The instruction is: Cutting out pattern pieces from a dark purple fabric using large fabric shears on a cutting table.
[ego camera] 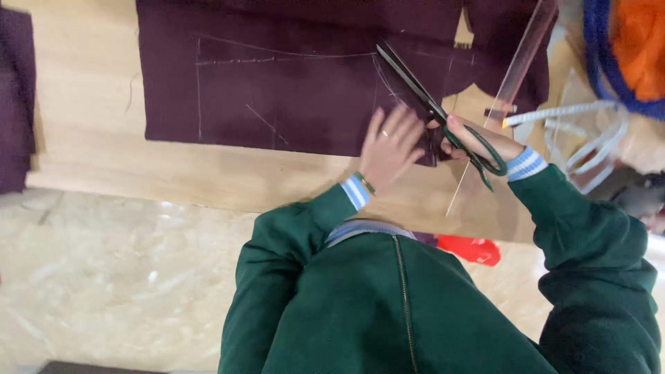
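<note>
the cloth (291, 76), dark maroon with chalk lines, lies flat on the desk (90, 138), its near edge just under both hands. it looks soft, thin and limp, likely to shift or pucker unless pressed down close to the cut, so the flat area beside the blades seems the best place to hold it. the left hand (389, 147) rests on it there, fingers spread and open, palm down. the right hand (478, 138) is closed through the green loops of the scissors (422, 97), whose dark blades lie on the cloth, pointing away along a chalk line. a clear ruler (523, 52) lies slanted just right of the scissors, and a white tape (582, 125) coils beyond it. a second maroon piece (15, 97) sits at the far left.
</note>
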